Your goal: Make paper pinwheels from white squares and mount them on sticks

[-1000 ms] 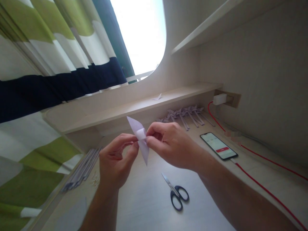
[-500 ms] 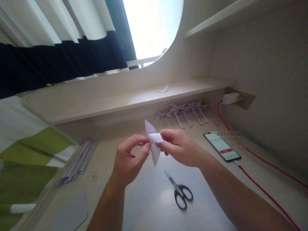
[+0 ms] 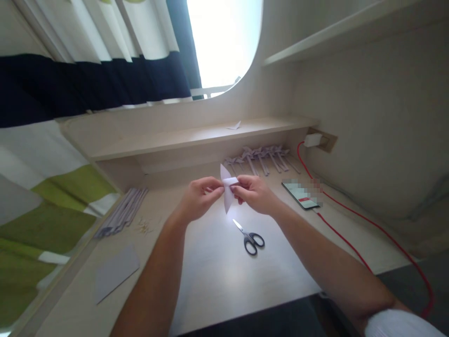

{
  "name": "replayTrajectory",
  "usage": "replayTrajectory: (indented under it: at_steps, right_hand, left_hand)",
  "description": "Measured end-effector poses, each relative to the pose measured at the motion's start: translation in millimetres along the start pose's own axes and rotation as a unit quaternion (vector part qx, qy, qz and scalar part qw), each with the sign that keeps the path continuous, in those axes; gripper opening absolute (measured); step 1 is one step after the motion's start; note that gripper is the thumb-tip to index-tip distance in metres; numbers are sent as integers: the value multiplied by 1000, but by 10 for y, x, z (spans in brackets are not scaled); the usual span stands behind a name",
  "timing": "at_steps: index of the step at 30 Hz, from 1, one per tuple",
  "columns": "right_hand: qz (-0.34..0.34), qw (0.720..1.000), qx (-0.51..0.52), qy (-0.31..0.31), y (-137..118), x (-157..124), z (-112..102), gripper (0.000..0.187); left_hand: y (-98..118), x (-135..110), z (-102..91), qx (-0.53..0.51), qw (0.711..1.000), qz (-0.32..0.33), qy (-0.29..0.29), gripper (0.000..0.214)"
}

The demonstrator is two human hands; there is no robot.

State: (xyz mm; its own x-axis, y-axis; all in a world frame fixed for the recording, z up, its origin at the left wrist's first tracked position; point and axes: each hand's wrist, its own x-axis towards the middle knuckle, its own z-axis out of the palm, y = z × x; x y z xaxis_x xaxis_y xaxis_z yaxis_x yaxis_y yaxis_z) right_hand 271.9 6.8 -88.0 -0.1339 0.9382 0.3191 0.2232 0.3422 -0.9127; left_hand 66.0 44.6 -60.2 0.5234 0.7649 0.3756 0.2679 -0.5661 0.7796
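Note:
A small folded piece of white paper with pointed ends is held up above the pale desk. My left hand pinches its left side with thumb and fingers closed. My right hand pinches its right side, fingers curled around a folded flap. Black-handled scissors lie on the desk just below my right hand.
A row of finished paper pinwheels lies at the back under a low shelf. A bundle of paper sticks and a grey sheet lie left. A phone on a red cable lies right. Striped curtain hangs left.
The view has pulled back and tilted down, showing more desk. Both hands keep pinching the paper, and a flap has been folded across its middle.

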Motion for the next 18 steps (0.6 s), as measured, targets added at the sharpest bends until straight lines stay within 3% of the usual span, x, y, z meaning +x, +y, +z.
replayTrajectory:
  at_steps: [10,18]
  right_hand:
    - [45,997,36,-57,337,-581,201,21]
    - [71,990,87,-86,427,-688,392,18]
  left_hand:
    - [-191,-772,554,-27,997,-67,35,27]
    - [-269,-1009,653,-15,995,-80,64,22]
